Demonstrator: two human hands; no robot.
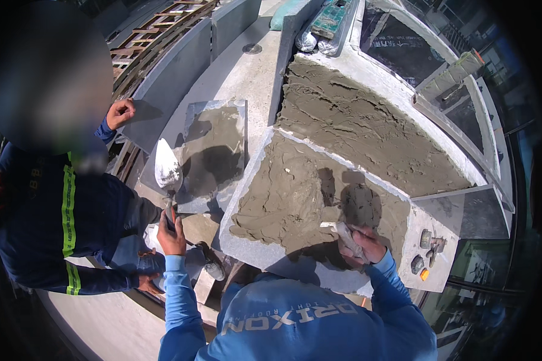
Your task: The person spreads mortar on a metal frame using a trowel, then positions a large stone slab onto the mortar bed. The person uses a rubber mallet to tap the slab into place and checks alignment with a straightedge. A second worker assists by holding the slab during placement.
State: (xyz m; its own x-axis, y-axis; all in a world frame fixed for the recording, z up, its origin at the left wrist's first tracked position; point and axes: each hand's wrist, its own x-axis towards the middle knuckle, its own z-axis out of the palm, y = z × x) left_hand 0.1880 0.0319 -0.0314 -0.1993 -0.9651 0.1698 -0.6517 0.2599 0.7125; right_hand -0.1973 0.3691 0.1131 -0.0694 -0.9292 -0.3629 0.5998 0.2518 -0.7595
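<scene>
My left hand (171,236) is wrapped around the dark, red-marked handle of a pointed trowel (167,170), its blade upright and smeared pale. My right hand (367,245) grips a pale, crumpled piece, perhaps a rag (347,237), low over the near right of a mortar-covered slab. Wet grey mortar (283,195) coats most of this grey slab (247,246), leaving its rim bare. Beyond it, a ridged mortar bed (355,114) fills a walled section. To the left, a smaller slab (241,156) carries thinner mortar.
At left, a co-worker in a navy jacket (96,210) rests one hand (121,113) by an upright grey slab (171,78). Small metal parts (427,243) lie on the right ledge. A green tool (331,18) sits on wrapped bags at the back; wooden pallets (144,42) stand far left.
</scene>
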